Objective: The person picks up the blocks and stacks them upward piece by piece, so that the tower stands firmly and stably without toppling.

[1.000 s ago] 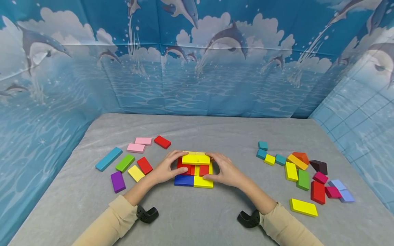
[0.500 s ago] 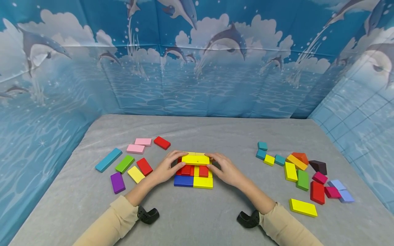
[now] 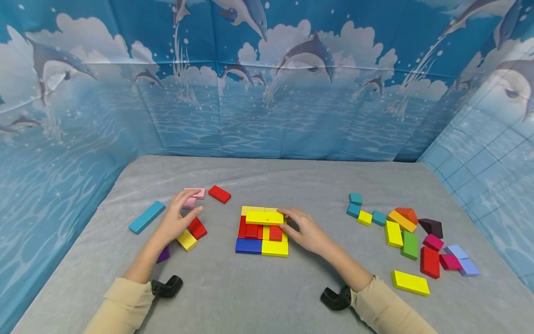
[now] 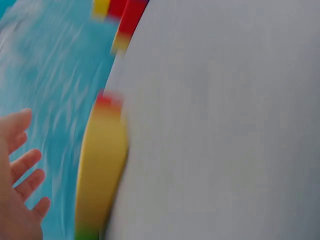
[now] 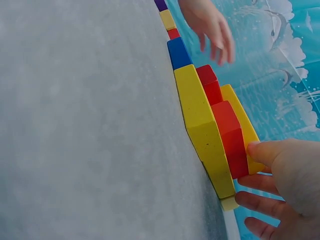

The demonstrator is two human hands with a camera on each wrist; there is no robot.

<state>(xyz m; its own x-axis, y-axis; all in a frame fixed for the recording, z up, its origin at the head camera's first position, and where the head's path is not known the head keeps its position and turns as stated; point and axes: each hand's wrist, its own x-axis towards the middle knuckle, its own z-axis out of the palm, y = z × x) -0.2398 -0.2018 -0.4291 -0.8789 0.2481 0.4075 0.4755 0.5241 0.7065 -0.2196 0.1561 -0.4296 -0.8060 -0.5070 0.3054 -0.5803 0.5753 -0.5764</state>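
A low stack of wooden blocks stands mid-table, with a blue block [image 3: 249, 246] and a yellow block [image 3: 275, 249] along its front. Red blocks [image 3: 251, 231] rise from the layer beneath a long yellow block [image 3: 263, 218], which lies across the top. My right hand [image 3: 306, 232] pinches the right end of this top block, thumb at its near side; the other fingers spread past it in the right wrist view. Away to the left, my left hand [image 3: 175, 221] hovers with relaxed fingers, partly covering two pink blocks [image 3: 200, 192]. It holds nothing.
Around the left hand lie a teal plank [image 3: 147, 217], a cream block [image 3: 187, 240], red blocks [image 3: 219, 194] and a purple block [image 3: 163, 254]. Several coloured blocks are scattered on the right, among them green [image 3: 410, 245] and yellow [image 3: 410, 282] ones. A dolphin-print curtain [image 3: 267, 116] hangs behind the table.
My left hand has let go of the top yellow block's left end and moved left over the loose blocks. The right hand has drawn its thumb in and stays at the block's right end.
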